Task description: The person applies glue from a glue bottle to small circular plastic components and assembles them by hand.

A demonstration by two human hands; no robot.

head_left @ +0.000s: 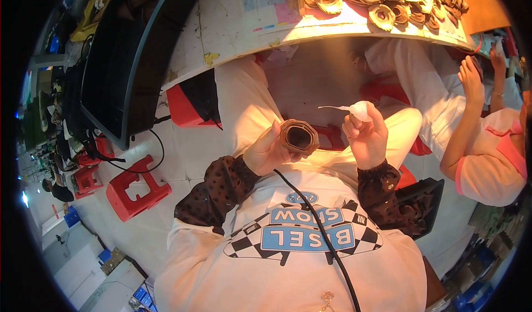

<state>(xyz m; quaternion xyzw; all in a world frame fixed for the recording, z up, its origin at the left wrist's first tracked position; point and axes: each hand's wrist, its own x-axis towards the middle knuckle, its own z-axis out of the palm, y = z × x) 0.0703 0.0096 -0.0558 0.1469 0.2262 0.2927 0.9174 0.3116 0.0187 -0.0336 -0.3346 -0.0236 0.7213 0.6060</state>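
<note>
My left hand (pixel 267 152) is closed round the side of a brown eight-sided cup-like piece (pixel 299 138). Its dark, rounded opening faces up toward me. In my raised right hand (pixel 367 140) is a small white squeeze bottle (pixel 361 111), pinched between thumb and fingers. The bottle's thin, pale tip points left, above and to the right of the brown piece, without touching it. Both hands are over my lap, a short gap apart.
A worktable (pixel 233 40) lies ahead, with many brown ring-shaped pieces (pixel 382 16) heaped at its far right. A big black tray (pixel 138 63) stands at the left, near a red stool (pixel 136 189). On the right sits a co-worker (pixel 487 151) with hands raised. A black cable (pixel 318 220) crosses my shirt.
</note>
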